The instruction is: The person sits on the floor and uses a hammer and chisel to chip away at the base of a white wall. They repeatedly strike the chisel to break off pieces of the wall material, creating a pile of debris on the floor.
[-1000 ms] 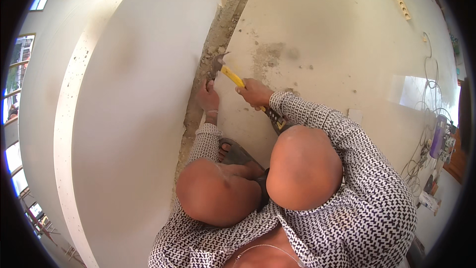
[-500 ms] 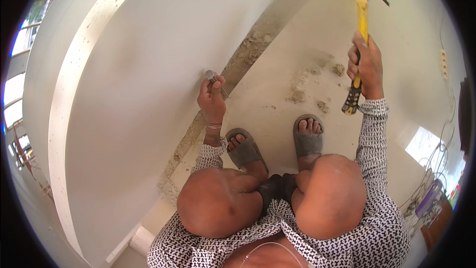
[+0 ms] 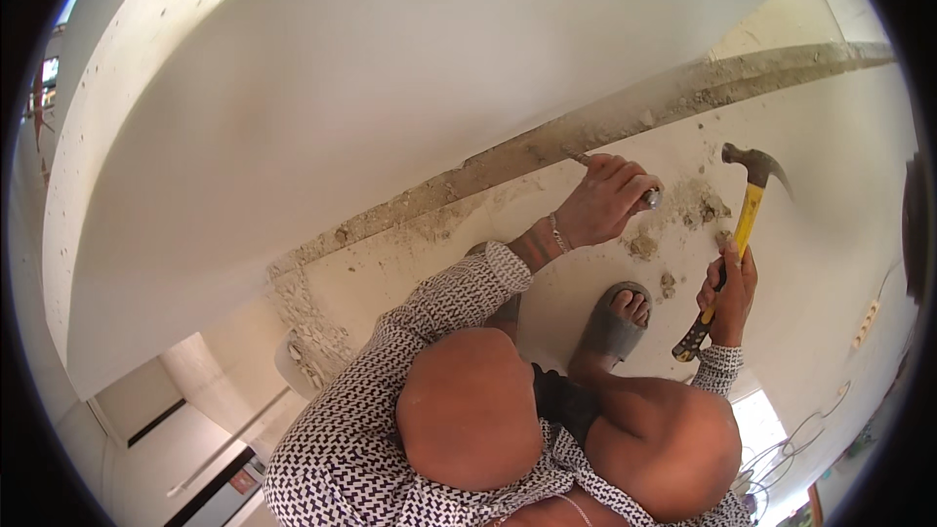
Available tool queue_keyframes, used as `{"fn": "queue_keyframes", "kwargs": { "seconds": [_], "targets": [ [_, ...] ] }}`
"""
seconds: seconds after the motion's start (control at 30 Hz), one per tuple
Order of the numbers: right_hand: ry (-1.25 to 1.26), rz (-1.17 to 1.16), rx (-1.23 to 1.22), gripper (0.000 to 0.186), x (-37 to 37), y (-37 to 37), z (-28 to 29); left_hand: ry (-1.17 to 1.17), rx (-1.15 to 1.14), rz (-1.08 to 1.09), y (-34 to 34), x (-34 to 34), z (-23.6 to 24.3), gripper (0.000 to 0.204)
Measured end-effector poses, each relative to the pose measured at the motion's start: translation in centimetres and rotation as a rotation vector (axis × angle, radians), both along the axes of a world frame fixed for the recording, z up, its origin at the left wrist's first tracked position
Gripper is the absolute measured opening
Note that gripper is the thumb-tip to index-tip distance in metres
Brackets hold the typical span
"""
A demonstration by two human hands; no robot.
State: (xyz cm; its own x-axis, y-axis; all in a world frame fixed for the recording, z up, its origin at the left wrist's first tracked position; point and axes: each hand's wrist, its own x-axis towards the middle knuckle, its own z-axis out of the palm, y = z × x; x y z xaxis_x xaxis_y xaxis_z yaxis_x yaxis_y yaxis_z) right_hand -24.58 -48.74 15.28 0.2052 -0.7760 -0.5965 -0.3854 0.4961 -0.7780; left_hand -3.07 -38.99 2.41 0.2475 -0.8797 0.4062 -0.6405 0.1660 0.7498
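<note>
My left hand (image 3: 607, 201) is closed around a metal chisel (image 3: 653, 198). Its round struck end sticks out on the right of the fist, and its other end points left at the rough, broken channel (image 3: 459, 181) along the foot of the wall. I cannot tell whether the tip touches. In my right hand (image 3: 734, 291) is a claw hammer (image 3: 749, 216) with a yellow and black handle, gripped around the middle. The hammer's dark head is up, to the right of the chisel and apart from it.
A pale wall (image 3: 390, 68) rises beyond the channel. Crumbled rubble (image 3: 642, 243) lies on the floor near my sandalled foot (image 3: 617, 324). More debris (image 3: 310, 327) is at the channel's left end. At right are a power strip (image 3: 866, 324) and loose cables (image 3: 795, 451).
My view has turned. My left hand, with the chisel, has moved right across my body, and the chisel now points left into the channel. The hammer is lower and nearer the chisel.
</note>
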Motion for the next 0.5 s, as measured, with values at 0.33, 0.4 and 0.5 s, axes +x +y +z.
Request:
{"fn": "queue_keyframes", "kwargs": {
  "seconds": [0.33,0.4,0.5],
  "targets": [
    [-0.051,-0.023,-0.037,0.027,-0.1,1.4,-3.6,0.273,0.158,0.177,-0.1,1.8,-7.4,0.031],
    [-0.057,-0.006,-0.057,0.027,0.7,1.5,-3.4,0.322,0.207,0.163,0.3,2.9,-8.9,0.032],
    [-0.087,0.031,-0.107,0.026,2.1,0.8,-3.4,0.284,0.179,0.194,1.4,3.9,-11.0,0.031]
  ]
}}
